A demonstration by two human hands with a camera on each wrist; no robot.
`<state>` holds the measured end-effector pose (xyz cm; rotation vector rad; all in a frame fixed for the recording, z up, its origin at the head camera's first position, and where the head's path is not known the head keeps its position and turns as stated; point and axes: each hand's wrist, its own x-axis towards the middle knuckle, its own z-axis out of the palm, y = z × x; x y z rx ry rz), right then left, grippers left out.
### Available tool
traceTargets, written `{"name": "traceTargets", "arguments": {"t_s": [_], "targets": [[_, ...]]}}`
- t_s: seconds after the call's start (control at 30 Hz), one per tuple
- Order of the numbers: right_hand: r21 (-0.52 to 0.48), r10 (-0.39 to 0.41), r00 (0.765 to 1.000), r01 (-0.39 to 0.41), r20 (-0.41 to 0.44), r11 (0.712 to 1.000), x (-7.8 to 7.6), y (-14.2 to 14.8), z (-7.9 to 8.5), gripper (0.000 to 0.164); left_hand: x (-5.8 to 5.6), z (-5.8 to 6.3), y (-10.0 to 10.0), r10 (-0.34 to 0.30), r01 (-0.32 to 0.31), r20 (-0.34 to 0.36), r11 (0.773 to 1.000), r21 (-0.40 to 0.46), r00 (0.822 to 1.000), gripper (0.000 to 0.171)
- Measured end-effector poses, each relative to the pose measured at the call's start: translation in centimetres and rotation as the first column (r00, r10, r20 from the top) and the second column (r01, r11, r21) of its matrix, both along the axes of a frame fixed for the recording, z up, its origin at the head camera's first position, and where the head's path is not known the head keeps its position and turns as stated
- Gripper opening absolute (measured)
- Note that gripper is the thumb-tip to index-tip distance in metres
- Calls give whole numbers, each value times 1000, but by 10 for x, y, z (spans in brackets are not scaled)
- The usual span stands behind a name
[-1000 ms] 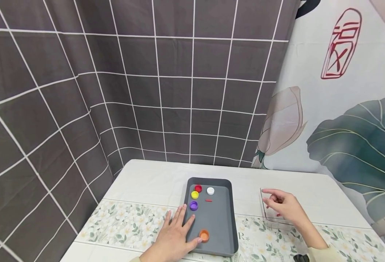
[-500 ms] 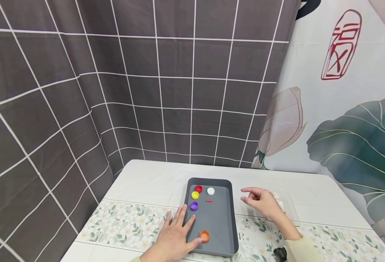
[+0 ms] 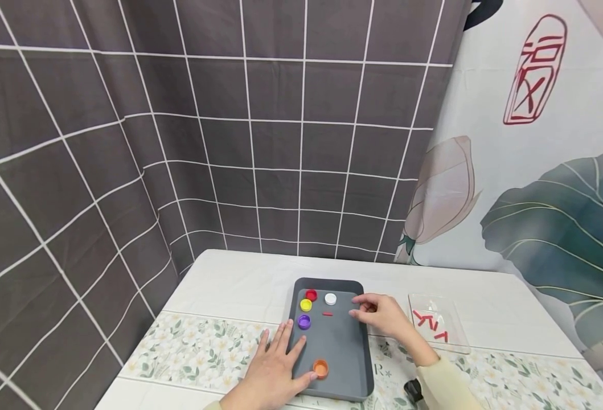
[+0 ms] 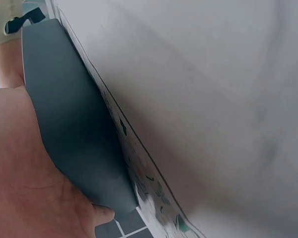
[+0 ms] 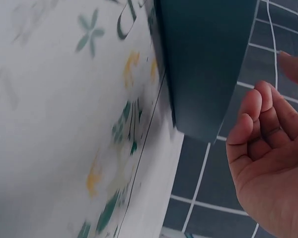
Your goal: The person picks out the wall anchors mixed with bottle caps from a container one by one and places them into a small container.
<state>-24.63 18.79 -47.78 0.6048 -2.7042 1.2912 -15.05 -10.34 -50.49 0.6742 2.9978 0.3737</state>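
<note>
My left hand (image 3: 271, 367) lies spread on the left rim of a grey tray (image 3: 339, 353), its thumb touching or very near an orange bottle cap (image 3: 320, 369). In the left wrist view its palm is against the tray's side (image 4: 69, 99). My right hand (image 3: 383, 313) hovers at the tray's right rim, thumb and index finger apart with nothing visible between them. The other fingers (image 5: 251, 106) are bent in the right wrist view. One short red stick (image 3: 327, 314) lies in the tray below a white cap (image 3: 330, 299). Red (image 3: 311, 295), yellow (image 3: 306, 306) and purple (image 3: 304, 322) caps line the left side.
Right of the tray, a shallow clear box (image 3: 452, 319) holds several red sticks (image 3: 433, 323). Both stand on a table with a white and floral cloth (image 3: 193, 347). A dark gridded curtain (image 3: 275, 188) hangs behind.
My right hand has moved left from over the clear box to the tray's right rim, uncovering the red sticks in the box. My left hand has stayed in place.
</note>
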Motion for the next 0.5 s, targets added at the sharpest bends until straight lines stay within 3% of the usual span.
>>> {"name": "traceTargets", "arguments": {"t_s": [0.27,0.5], "targets": [[45,72,997,-72,3,996,-8,-17,0,30,2,8,1,1,-1,56,1000,9,998,84],[128,226,973,-229,36,965,-22,-25,0,27,2,6,1,6,-6,62,1000,-4,998,84]]}}
